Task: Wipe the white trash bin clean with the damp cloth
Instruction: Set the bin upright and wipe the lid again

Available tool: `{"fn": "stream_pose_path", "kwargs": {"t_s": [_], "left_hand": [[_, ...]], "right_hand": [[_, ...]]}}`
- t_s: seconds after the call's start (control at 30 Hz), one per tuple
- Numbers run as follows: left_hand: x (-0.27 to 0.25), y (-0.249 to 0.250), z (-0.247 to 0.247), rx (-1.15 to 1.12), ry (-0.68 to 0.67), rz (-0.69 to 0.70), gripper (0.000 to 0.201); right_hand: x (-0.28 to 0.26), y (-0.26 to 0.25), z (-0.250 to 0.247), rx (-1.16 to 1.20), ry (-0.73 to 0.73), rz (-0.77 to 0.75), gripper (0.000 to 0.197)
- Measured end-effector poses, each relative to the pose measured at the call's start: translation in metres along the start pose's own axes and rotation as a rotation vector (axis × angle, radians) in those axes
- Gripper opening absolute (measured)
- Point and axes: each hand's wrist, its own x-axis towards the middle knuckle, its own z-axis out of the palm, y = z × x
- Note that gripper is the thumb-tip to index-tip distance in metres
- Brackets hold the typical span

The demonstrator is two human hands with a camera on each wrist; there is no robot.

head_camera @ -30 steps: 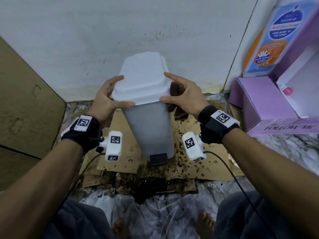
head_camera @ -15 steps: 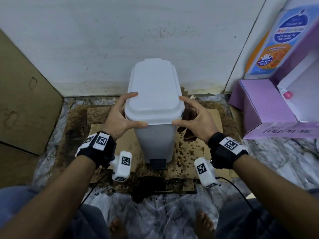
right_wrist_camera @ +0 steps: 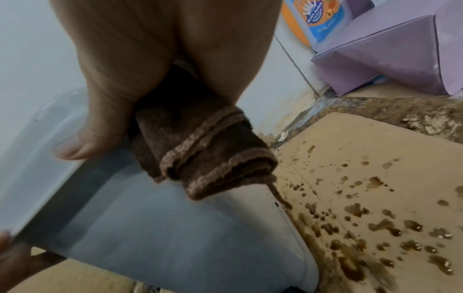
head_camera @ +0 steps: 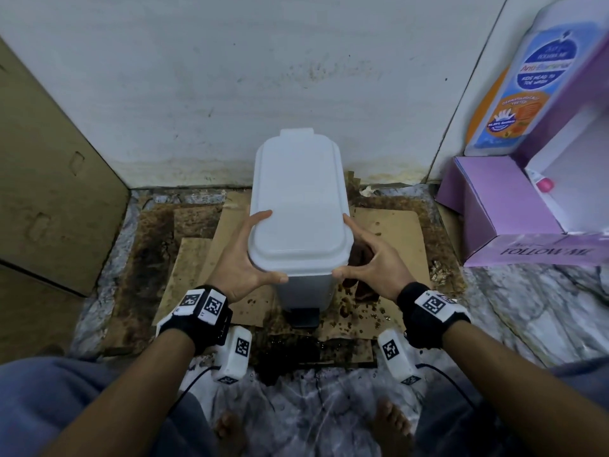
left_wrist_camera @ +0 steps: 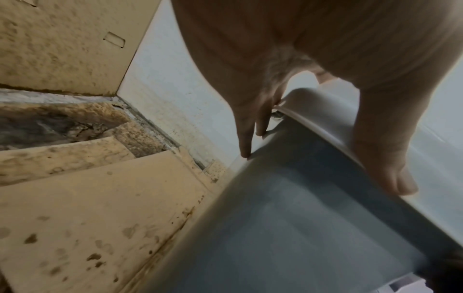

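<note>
Left hand (head_camera: 242, 262) grips lid edge of white trash bin (head_camera: 298, 206), thumb at front, fingers along side. Right hand (head_camera: 372, 262) at opposite edge, brown damp cloth (right_wrist_camera: 200, 146) clamped in palm against bin wall. Bin upright between hands, on stained cardboard (head_camera: 389, 232). Beyond right hand: purple box (head_camera: 494, 219).

Bare arms wearing marker-tagged black wrist straps

The left hand (head_camera: 242, 258) and right hand (head_camera: 379, 262) are showing bare, as are both forearms behind them. Just behind each hand a black wrist strap (head_camera: 204, 311) is carrying white plates printed with black square-code markers. Under each wrist a white camera block (head_camera: 234, 354) with the same kind of marker is hanging, trailing a thin black cable (head_camera: 188, 387). Blue-grey trousers (head_camera: 66, 404) are covering the knees, and bare toes (head_camera: 227, 427) are showing between them.
</note>
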Motion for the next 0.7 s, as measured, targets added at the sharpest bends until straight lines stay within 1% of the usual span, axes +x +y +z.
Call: {"fn": "stream_pose_path", "kwargs": {"t_s": [0.13, 0.2, 0.27, 0.37, 0.43, 0.47, 0.5, 0.53, 0.57, 0.6, 0.63, 0.7], "left_hand": [[-0.005, -0.002, 0.003, 0.053, 0.02, 0.014, 0.108], [-0.008, -0.003, 0.005, 0.074, 0.026, 0.018, 0.108], [-0.01, -0.003, 0.005, 0.072, 0.023, 0.012, 0.108], [-0.013, -0.004, 0.005, 0.043, 0.0, -0.025, 0.108], [-0.015, -0.002, 0.002, 0.047, -0.028, -0.03, 0.109], [-0.016, 0.001, 0.002, 0.053, -0.049, -0.029, 0.11], [-0.015, 0.004, 0.002, 0.057, -0.057, -0.037, 0.112], [-0.014, 0.007, 0.003, 0.058, -0.051, -0.045, 0.113], [-0.012, 0.009, 0.003, 0.065, -0.03, -0.055, 0.109], [-0.01, 0.014, 0.002, 0.076, -0.005, -0.056, 0.102], [-0.005, 0.018, 0.001, 0.102, 0.019, -0.048, 0.095], [0.01, 0.028, -0.002, 0.174, 0.059, -0.029, 0.083]], "right_hand": [[-0.007, -0.006, -0.005, -0.079, 0.002, 0.025, 0.097], [-0.007, -0.011, -0.01, -0.12, 0.0, 0.04, 0.092], [-0.006, -0.015, -0.016, -0.072, 0.043, 0.092, 0.082], [-0.002, -0.023, -0.023, 0.268, 0.158, 0.229, 0.059], [0.005, -0.028, -0.029, 0.459, 0.209, 0.313, 0.045], [0.009, -0.031, -0.032, 0.558, 0.23, 0.339, 0.036], [0.014, -0.032, -0.037, 0.653, 0.234, 0.355, 0.021], [0.017, -0.034, -0.041, 0.764, 0.226, 0.365, 0.011], [0.021, -0.032, -0.045, 0.838, 0.228, 0.359, 0.021], [0.024, -0.031, -0.047, 0.902, 0.229, 0.352, 0.026], [0.029, -0.027, -0.05, 0.93, 0.244, 0.339, 0.024], [0.036, -0.021, -0.052, 0.936, 0.282, 0.31, 0.009]]}}
